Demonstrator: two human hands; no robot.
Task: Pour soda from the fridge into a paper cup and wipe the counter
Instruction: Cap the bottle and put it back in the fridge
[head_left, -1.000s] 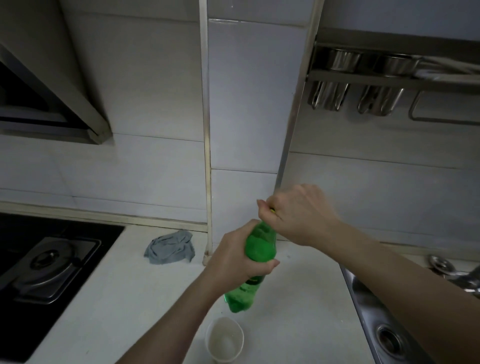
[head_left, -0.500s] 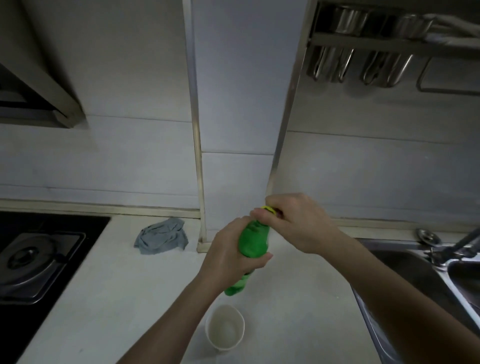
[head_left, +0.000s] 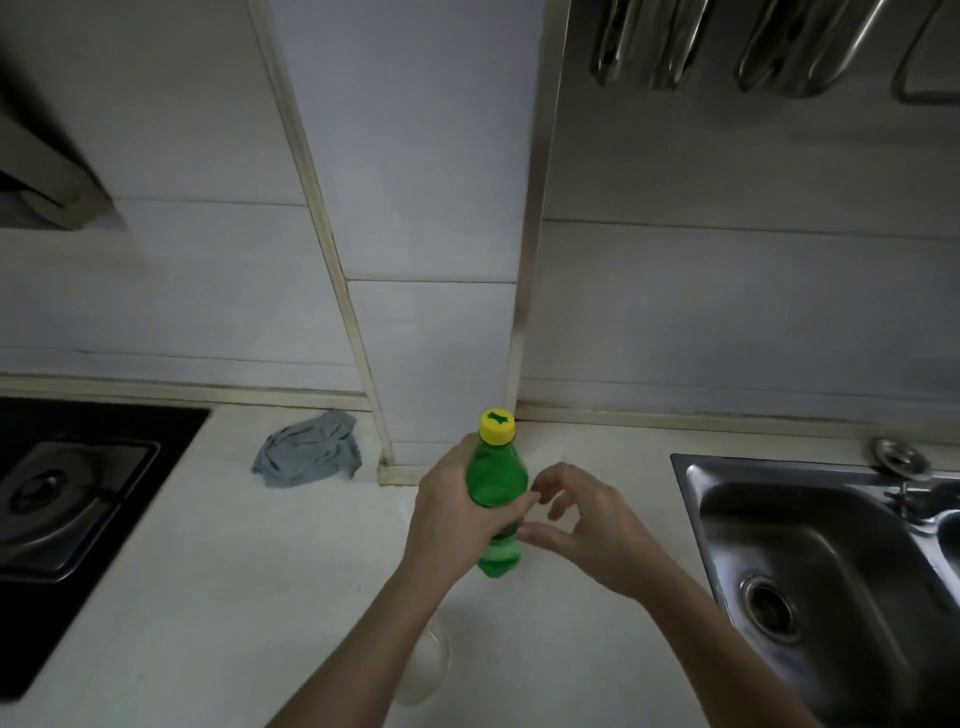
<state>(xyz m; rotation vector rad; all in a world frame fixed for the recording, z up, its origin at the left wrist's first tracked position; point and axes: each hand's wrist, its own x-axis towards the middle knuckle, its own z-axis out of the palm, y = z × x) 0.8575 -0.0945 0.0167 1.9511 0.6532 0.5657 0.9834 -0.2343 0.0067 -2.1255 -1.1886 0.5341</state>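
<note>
My left hand (head_left: 457, 514) grips a green soda bottle (head_left: 496, 478) around its middle and holds it upright above the white counter (head_left: 218, 571). Its yellow cap (head_left: 497, 427) is on the neck. My right hand (head_left: 587, 525) hovers just right of the bottle, fingers curled and apart, holding nothing. A white paper cup (head_left: 428, 665) stands on the counter near the front edge, partly hidden behind my left forearm. A crumpled grey cloth (head_left: 309, 457) lies by the wall at the back.
A black gas hob (head_left: 67, 499) fills the left of the counter. A steel sink (head_left: 831, 561) lies at the right, with a tap (head_left: 914, 493) at its back. Metal utensils (head_left: 727, 41) hang on a rail above, and a range hood (head_left: 47, 171) juts out at upper left.
My right hand has come off the bottle cap and dropped to the right side of the bottle. The view has tilted down, and the cup now sits behind my left forearm.
</note>
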